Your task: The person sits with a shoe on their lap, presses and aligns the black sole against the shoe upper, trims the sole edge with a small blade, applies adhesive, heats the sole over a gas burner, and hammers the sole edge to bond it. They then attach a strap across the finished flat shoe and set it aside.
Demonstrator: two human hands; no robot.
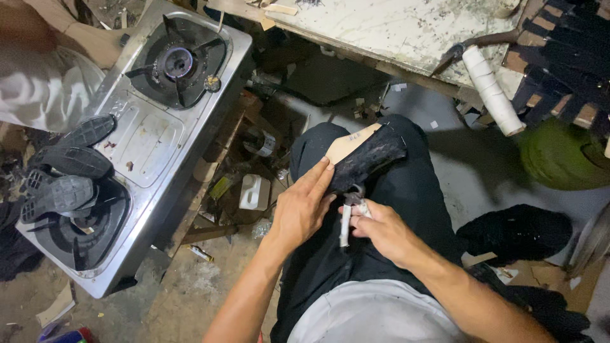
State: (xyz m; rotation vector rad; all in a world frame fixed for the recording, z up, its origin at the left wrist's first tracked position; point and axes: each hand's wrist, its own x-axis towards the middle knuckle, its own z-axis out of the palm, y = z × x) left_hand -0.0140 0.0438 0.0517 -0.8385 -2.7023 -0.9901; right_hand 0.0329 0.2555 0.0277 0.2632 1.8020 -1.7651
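Resting on the person's lap, the right hand (381, 230) is clenching a small white-handled tool (346, 223) against the black shoe upper (365, 160), just above it. Beside it, the left hand (304, 206) is pressing flat, fingers together, on the upper's edge. Farther left, black soles (67, 171) are lying on a gas stove (149, 136).
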